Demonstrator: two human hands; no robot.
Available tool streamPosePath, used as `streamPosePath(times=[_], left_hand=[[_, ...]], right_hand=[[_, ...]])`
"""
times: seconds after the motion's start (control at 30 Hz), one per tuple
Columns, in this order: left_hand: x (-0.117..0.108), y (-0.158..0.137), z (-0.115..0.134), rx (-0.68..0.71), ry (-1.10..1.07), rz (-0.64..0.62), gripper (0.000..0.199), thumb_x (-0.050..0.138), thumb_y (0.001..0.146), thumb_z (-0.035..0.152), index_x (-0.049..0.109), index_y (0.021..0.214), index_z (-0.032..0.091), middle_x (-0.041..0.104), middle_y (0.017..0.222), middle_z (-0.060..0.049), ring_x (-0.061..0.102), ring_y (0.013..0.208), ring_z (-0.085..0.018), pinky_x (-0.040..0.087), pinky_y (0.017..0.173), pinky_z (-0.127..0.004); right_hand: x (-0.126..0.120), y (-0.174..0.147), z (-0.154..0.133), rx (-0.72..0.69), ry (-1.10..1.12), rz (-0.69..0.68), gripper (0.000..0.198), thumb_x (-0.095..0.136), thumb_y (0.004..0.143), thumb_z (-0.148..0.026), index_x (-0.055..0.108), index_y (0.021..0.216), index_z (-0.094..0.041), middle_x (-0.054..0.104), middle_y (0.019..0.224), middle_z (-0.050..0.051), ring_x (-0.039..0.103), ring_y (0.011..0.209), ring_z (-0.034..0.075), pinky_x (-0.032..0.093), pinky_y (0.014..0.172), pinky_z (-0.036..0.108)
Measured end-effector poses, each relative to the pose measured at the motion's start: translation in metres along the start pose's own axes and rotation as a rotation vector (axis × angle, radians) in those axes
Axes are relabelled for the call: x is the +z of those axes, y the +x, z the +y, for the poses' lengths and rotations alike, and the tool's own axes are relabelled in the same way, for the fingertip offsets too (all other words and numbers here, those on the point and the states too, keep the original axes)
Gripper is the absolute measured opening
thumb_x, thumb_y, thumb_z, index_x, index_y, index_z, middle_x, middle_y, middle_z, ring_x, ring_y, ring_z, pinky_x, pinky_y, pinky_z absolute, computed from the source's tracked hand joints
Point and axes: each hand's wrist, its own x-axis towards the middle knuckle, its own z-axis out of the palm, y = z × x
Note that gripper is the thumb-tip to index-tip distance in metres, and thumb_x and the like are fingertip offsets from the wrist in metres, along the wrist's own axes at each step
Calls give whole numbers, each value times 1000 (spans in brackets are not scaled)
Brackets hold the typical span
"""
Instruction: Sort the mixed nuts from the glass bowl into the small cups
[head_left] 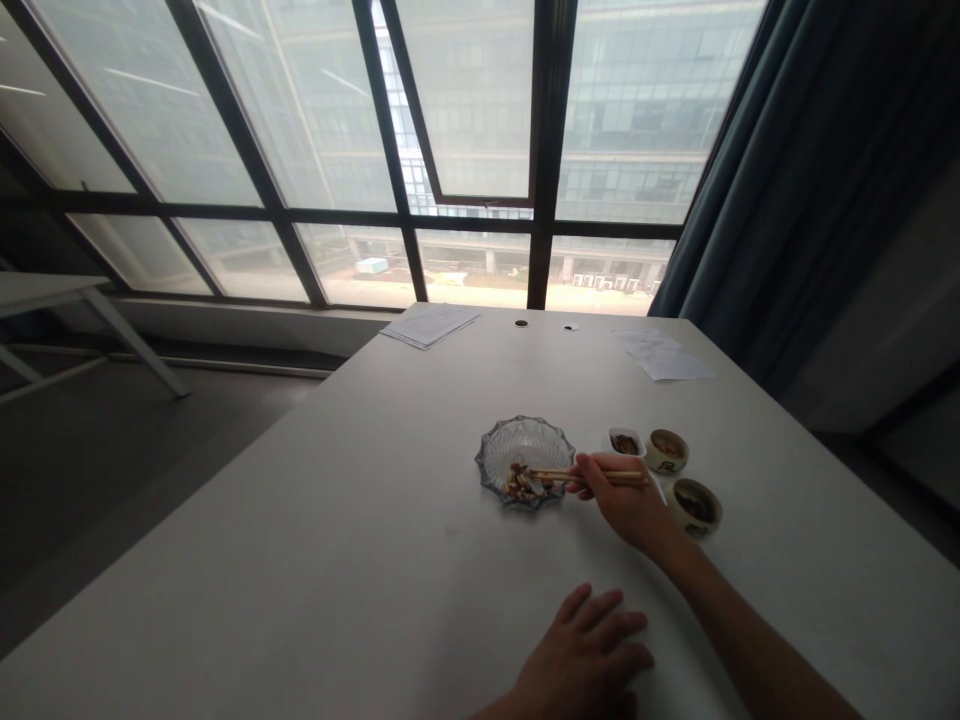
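My right hand (pixel 621 497) is closed round a pair of wooden chopsticks (pixel 556 475). Their tips reach into a scalloped clear glass plate (pixel 495 450), at a heap of small brown and pale pieces (pixel 523 486) near its front side; what the pieces are I cannot make out. Whether the tips pinch a piece is too small to tell. Lower down, my left hand (pixel 589 650) rests on the table with its fingers spread, holding nothing. Just beyond my right hand are a small white dish (pixel 625 441) of dark bits and two round cream cups (pixel 666 462) with contents, one nearer me.
Everything stands on a white table (pixel 337 540). Paper sheets (pixel 431 325) lie at its far left corner and more paper (pixel 664 355) at the far right. Two round holes (pixel 521 324) sit near the far edge. A blue curtain (pixel 757 200) hangs at the right.
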Motion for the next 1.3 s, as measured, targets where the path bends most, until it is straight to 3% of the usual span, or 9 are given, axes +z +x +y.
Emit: streamPosePath(times=[0.13, 0.3, 0.4, 0.47, 0.63, 0.9, 1.03, 1.17, 1.3], left_hand=[[0, 0, -1, -2, -13, -5, 27, 50, 107, 42, 57, 128, 27, 51, 153, 3, 38, 146, -24, 28, 123, -48], [-1, 0, 0, -10, -27, -14, 28, 52, 106, 42, 56, 129, 27, 51, 153, 2, 39, 146, -24, 28, 122, -49], [-1, 0, 0, -7, -26, -13, 28, 53, 105, 42, 56, 128, 27, 50, 153, 2, 38, 146, -24, 27, 123, -48], [-1, -1, 0, -7, -19, -12, 27, 54, 105, 42, 57, 128, 27, 50, 154, 2, 37, 147, -24, 26, 123, -48], [0, -1, -1, -10, -11, -17, 28, 53, 105, 43, 56, 128, 27, 50, 154, 3, 37, 147, -23, 25, 124, -47], [-1, -1, 0, -13, -26, -8, 27, 51, 106, 42, 56, 128, 27, 50, 154, 3, 37, 147, -23, 25, 124, -47], [-1, 0, 0, -19, -10, -6, 26, 49, 107, 43, 56, 127, 28, 50, 154, 5, 37, 146, -22, 26, 123, -47], [-2, 0, 0, -12, 2, -12, 27, 51, 106, 43, 56, 128, 28, 50, 154, 4, 36, 147, -23, 27, 123, -47], [-2, 0, 1, -4, -1, -5, 27, 53, 106, 41, 58, 128, 27, 51, 153, 2, 38, 146, -24, 26, 123, -47]], right_hand=[[-19, 0, -15, 18, 34, 138, 46, 63, 91, -62, 79, 87, -19, 80, 80, 10, 79, 72, 26, 66, 66, 35], [-70, -1, -36, 13, 17, 435, 46, 71, 86, -61, 78, 83, -16, 80, 79, 12, 79, 68, 25, 66, 61, 30], [-96, 0, -35, 21, -50, 574, 41, 72, 87, -57, 77, 80, -17, 79, 73, 10, 78, 64, 24, 65, 58, 28], [-106, 3, -28, 42, -59, 589, 39, 72, 87, -55, 77, 80, -17, 79, 71, 9, 78, 63, 24, 65, 57, 27], [-108, 8, -17, 47, -67, 504, 35, 72, 87, -53, 76, 82, -18, 78, 71, 8, 77, 60, 25, 66, 57, 31], [-92, 4, -28, -11, -79, 476, 38, 70, 88, -57, 75, 84, -20, 78, 73, 9, 77, 64, 26, 65, 61, 33], [-62, 1, -28, -57, -39, 248, 41, 64, 93, -57, 76, 87, -19, 79, 80, 10, 76, 71, 24, 62, 64, 32], [-29, -1, -27, -181, -183, -51, 41, 55, 99, -52, 75, 79, -22, 76, 79, 5, 72, 73, 20, 56, 68, 30], [-13, -1, -21, -209, -226, -123, 41, 53, 100, -48, 72, 73, -24, 73, 76, 4, 68, 72, 20, 51, 67, 29]])
